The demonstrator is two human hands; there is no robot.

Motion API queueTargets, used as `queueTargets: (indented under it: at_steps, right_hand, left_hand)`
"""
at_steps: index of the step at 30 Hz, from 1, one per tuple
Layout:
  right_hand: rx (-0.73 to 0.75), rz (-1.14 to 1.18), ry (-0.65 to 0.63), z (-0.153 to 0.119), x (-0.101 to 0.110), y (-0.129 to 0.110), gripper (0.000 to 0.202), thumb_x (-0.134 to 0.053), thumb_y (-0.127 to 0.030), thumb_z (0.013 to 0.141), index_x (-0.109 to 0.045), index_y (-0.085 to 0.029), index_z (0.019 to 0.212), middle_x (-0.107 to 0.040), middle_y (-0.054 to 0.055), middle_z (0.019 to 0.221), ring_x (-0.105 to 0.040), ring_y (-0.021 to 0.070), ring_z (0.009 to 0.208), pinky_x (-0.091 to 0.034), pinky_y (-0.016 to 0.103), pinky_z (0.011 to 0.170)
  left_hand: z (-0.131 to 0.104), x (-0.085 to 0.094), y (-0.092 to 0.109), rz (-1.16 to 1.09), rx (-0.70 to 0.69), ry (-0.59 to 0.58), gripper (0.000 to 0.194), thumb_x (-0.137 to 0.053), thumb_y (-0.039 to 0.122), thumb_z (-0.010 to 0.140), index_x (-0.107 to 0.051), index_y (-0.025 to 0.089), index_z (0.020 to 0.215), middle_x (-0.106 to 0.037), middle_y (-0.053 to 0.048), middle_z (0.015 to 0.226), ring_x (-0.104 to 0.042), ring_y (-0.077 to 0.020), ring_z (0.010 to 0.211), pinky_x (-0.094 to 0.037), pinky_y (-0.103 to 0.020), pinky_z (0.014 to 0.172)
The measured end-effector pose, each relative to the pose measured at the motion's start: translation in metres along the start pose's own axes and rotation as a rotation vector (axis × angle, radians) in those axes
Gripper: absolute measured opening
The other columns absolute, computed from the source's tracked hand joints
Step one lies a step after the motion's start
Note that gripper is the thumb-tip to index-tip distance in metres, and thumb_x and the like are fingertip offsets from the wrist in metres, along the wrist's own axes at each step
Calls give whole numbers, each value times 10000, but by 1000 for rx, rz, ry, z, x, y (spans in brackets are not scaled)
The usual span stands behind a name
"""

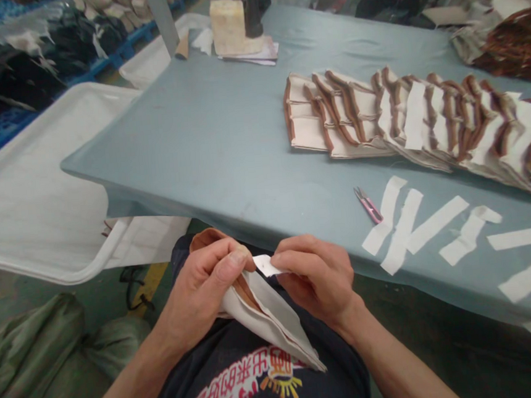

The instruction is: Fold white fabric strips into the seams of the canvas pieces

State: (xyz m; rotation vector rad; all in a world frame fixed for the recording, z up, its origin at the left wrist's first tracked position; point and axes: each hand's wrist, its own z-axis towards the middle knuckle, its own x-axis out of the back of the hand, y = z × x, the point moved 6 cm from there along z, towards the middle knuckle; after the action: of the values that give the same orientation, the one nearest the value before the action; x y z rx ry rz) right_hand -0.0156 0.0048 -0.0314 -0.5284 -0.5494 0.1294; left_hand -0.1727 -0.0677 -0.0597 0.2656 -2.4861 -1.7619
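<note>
My left hand (221, 277) is closed on a folded cream and brown fabric piece (276, 322), which hangs over my lap. Between my two hands shows a small white strip (266, 266); my right hand (316, 275) pinches its right end. The strip's left end meets the left fingertips, and I cannot tell whether it is attached to the fabric. Both hands are just off the table's front edge. On the table to the right lie pink-handled thread snips (368, 205) and several loose white strips (439, 220).
A long row of folded cream and brown fabric pieces (314, 117) lies across the table (185, 131). A yellowish block (228, 27) stands at the back on papers. White plastic tubs (56, 149) are at the left, with green sacks (43, 367) on the floor below.
</note>
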Motion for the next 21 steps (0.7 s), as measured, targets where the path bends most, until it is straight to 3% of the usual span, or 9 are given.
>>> queueTargets:
  at_steps: [4,9,15,17,21]
  right_hand:
    - [-268,282,23,-1,-5,9,80,-634,-205,1004,-656,-239,935,-739,22,788,-662,150,658,-509,279,591]
    - [-773,687,-6,-22,-25,20,245,-720,-408,988,-654,-210,859,-671,-20,678,-569,113,572,-448,245,566]
    - [-998,911,4,-40,-39,20,388,-779,-551,908,-638,-198,832,-629,-19,726,-509,99,611,-431,215,577]
    - [-1061,972,17,-50,-46,21,396,-783,-552,904,-631,-195,826,-590,-34,699,-471,86,587,-403,205,565]
    - [-1187,1036,36,-74,-64,18,405,-775,-560,909,-621,-193,832,-561,-46,671,-429,74,549,-366,202,536]
  left_hand:
    - [0,5,0,22,-26,10,374,-618,510,984,-605,191,789,-535,59,585,-430,-84,495,-326,-188,479]
    - [-6,6,-5,-39,13,-54,236,-657,454,974,-663,231,1049,-649,32,787,-574,-115,657,-451,-186,600]
    - [-15,7,-4,-26,-15,-124,383,-719,432,962,-588,259,1277,-715,-14,1021,-673,-149,852,-531,-213,741]
    - [-15,9,-15,-86,49,-100,397,-764,432,932,-587,247,1235,-736,-15,1004,-686,-154,860,-535,-223,753]
    - [-18,7,-43,-104,212,-102,310,-783,446,890,-666,165,948,-755,-36,885,-683,-160,802,-522,-254,756]
